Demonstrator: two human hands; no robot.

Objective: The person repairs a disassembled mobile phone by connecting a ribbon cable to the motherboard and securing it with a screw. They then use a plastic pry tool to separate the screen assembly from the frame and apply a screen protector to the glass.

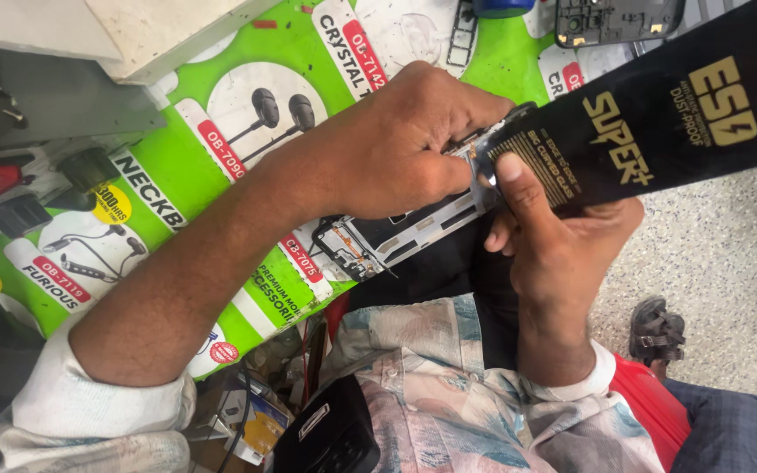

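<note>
While gripped — one phone frame [405, 229], two hands.

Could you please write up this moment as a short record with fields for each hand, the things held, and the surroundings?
Left hand: grip closed over the upper end of an opened phone frame
Right hand: holds a long black packet, thumb pressed on its end
Phone frame: tilted, held above the lap
Surface: green printed mat showing earphones
Also in view: second phone frame at top, sandalled foot on the floor
</note>
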